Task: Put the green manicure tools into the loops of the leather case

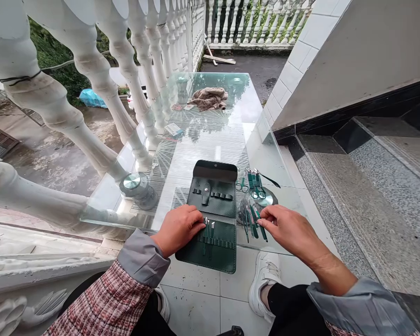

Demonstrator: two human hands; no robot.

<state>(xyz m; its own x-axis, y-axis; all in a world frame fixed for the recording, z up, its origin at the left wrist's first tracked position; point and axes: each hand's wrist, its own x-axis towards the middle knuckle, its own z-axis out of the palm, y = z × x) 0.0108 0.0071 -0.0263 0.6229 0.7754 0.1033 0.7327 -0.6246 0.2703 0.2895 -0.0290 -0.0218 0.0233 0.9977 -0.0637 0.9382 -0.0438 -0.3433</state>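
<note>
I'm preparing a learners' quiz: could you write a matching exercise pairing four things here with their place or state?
1. Dark green leather-like case
2. Crumpled brown cloth
3. Bare left hand
4. Bare right hand

A. At the slim green-handled tools
B. Lying open
C. At the case's left edge
D. Far end of the clear glass table

1-B, 2-D, 3-C, 4-A

This appears to be a home's terrace [196, 291], in open air: white balusters [101, 78] stand at ten o'clock, a paved yard [101, 128] behind them, stone stairs [388, 163] at three o'clock.
</note>
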